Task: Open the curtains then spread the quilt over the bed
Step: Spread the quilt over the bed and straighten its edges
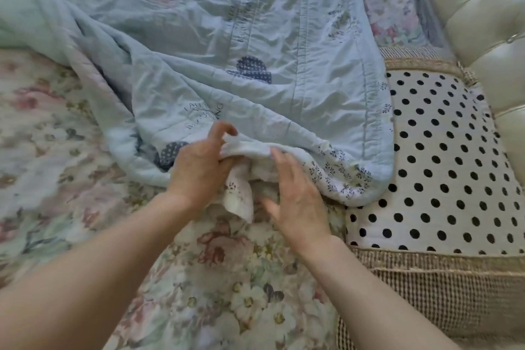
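A pale blue quilt [216, 45] with dark dotted patches and a white flowered underside lies crumpled across the upper half of the bed [56, 150], which has a floral sheet. My left hand [199, 167] grips a folded white corner of the quilt at its near edge. My right hand [295, 193] is right beside it with straight fingers, its fingertips touching the same fold. No curtains are in view.
A polka-dot pillow [443, 167] with a woven beige border lies at the right. Behind it stands a cream tufted headboard [477, 17]. A pale green fabric [14, 8] shows at the far left.
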